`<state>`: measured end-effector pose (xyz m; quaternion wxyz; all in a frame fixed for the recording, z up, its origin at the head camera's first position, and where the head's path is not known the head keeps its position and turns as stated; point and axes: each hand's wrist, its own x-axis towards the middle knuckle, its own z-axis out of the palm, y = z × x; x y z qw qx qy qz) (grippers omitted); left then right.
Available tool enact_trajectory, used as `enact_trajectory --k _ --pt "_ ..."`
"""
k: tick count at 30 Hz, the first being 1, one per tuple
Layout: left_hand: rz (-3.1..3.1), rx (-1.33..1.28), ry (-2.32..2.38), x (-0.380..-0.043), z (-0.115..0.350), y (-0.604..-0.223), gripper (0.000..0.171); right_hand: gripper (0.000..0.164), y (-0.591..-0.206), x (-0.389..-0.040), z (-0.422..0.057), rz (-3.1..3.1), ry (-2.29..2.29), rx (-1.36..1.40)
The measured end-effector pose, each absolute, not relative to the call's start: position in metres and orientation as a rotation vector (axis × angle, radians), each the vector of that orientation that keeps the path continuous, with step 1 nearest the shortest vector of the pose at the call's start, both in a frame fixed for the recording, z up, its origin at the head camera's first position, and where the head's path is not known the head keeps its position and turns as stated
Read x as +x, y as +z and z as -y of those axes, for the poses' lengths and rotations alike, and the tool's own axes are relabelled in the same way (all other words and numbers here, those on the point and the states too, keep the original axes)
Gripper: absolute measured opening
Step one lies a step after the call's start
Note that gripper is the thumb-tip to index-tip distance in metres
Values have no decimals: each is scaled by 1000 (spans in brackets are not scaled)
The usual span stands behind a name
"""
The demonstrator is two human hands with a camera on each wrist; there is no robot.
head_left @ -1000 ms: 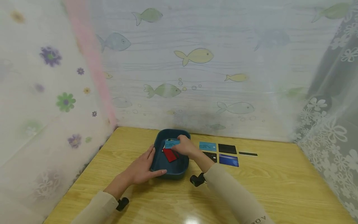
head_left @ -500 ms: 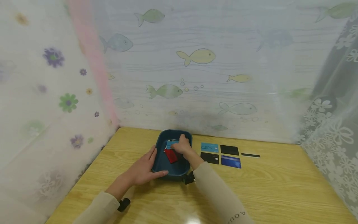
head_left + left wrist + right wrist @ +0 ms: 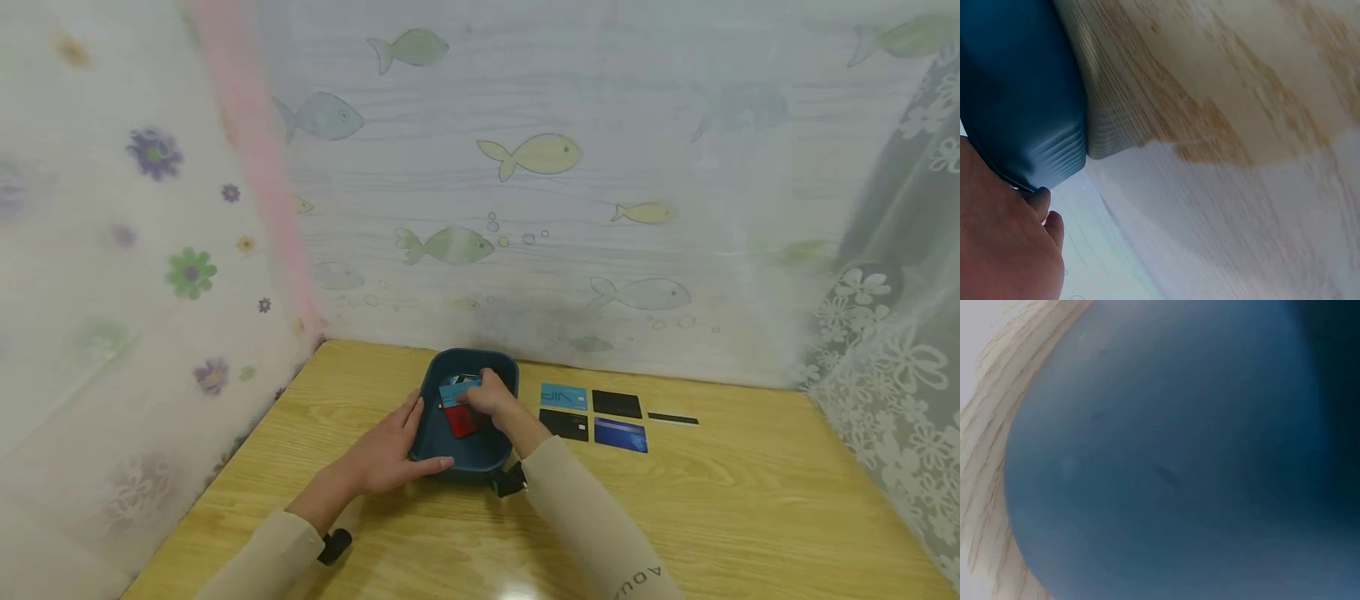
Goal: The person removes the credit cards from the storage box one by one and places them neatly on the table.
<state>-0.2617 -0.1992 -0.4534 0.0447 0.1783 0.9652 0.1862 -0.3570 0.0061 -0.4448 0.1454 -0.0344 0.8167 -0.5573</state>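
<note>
A dark blue plastic basin [image 3: 468, 457] stands on the table, with several cards in it. My left hand [image 3: 382, 450] holds its near left corner, thumb over the front rim and fingers along the left side. The left wrist view shows fingertips [image 3: 1040, 203] bent at the rim. My right hand [image 3: 491, 393] reaches into the basin and pinches a light blue card [image 3: 452, 393] by its right part, its fingers partly hiding it. Beneath lies a red card [image 3: 459, 421]. The right wrist view is filled by the basin's blurred wall [image 3: 1147, 450].
Right of the basin, a light blue VIP card [image 3: 564, 396], two black cards [image 3: 617, 404] and a dark blue card [image 3: 620, 435] lie in two rows. A narrow black strip [image 3: 672, 418] lies farther right. Printed curtains [image 3: 525, 317] hang behind the wood-grain table [image 3: 712, 500].
My right hand has reached a little deeper and left in the basin, and the light blue card has tilted over the red card. The left hand stays on the basin.
</note>
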Motion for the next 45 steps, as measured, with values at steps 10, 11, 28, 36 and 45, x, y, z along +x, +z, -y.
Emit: enact_trajectory --k 10,11,28,36,45 --pt "-2945 538 551 -261 198 -453 119 80 -452 -353 -4 -2532 -1403 -184" --pt "-2944 537 549 -261 198 -453 120 80 -452 -353 -4 -2567 -1361 -193" --pt "-2947 536 550 -261 197 -451 118 34 -448 -351 -1 -2750 -897 -390" --pt "-2948 544 555 -261 198 -454 117 35 -451 -350 0 -2795 -878 -403" --pt "-2951 547 546 -261 198 -452 117 35 -452 -348 1 -2815 -893 -387"
